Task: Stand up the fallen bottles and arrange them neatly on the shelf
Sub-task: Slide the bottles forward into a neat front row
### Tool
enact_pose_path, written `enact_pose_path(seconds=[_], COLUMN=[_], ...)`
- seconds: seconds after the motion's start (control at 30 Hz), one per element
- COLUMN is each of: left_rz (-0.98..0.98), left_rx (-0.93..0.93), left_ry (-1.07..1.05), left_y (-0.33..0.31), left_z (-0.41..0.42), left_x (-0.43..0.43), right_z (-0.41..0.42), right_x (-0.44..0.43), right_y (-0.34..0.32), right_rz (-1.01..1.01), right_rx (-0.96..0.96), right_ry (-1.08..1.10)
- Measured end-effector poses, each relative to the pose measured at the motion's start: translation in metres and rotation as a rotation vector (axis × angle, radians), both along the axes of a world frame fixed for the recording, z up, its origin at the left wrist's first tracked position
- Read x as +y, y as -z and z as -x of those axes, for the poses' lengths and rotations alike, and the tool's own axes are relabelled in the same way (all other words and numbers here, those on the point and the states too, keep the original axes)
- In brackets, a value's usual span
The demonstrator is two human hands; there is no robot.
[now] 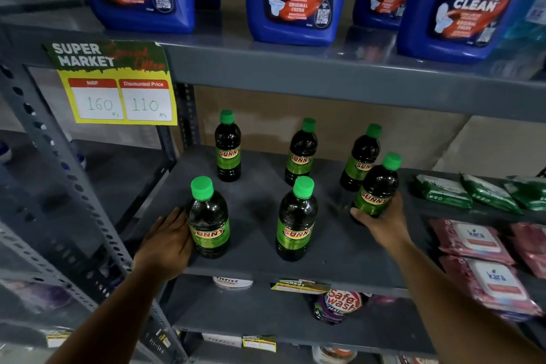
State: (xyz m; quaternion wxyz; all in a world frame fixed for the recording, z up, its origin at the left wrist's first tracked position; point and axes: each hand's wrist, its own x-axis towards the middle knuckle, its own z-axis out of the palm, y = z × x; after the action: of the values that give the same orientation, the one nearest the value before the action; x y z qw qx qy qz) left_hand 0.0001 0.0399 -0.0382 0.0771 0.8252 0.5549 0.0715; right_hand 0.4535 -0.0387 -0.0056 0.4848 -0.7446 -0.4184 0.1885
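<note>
Upright on the grey shelf (339, 257) stand six full, rigid, smooth-walled Sunny bottles (297, 221), best taken at the labelled waist: the left hand (167, 241) lies open against one, the right hand (384, 220) wraps another (376, 188).

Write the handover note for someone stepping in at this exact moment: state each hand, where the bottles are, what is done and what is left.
Left hand: against the front-left bottle.
Right hand: wrapped around the front-right bottle, tilted.
Bottles: all six on the middle shelf; three in the back row, three in front.
Done: none lying down.
Left: straighten the front-right bottle and even out the rows.
</note>
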Motion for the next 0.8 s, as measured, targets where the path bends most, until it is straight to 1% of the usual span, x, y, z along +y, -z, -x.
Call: enact_pose_path(seconds=[0.1, 0.23, 0.33, 0.43, 0.6, 0.8], left_rz=[0.012, 0.019, 0.011, 0.014, 0.004, 0.007], left_rx=[0.006, 0.033, 0.036, 0.038, 0.054, 0.061], left_ry=[-0.01, -0.014, -0.015, -0.017, -0.021, -0.014], left_y=[-0.001, -0.001, -0.002, -0.003, -0.004, -0.006], left_z=[-0.001, 0.0, -0.001, -0.001, -0.002, -0.002], left_x=[0.0, -0.001, -0.001, -0.001, -0.003, -0.003], right_z=[-0.006, -0.002, 0.004, 0.011, 0.017, 0.021], right_x=[0.011, 0.007, -0.009, -0.029, -0.056, -0.078], right_y=[0.005, 0.012, 0.013, 0.014, 0.014, 0.017], right_rz=[0.041, 0.066, 0.072, 0.062, 0.139, 0.185], right_rx=[0.026, 0.006, -0.024, -0.02, -0.012, -0.056], right_ry=[0.033, 0.054, 0.029, 0.053, 0.059, 0.049])
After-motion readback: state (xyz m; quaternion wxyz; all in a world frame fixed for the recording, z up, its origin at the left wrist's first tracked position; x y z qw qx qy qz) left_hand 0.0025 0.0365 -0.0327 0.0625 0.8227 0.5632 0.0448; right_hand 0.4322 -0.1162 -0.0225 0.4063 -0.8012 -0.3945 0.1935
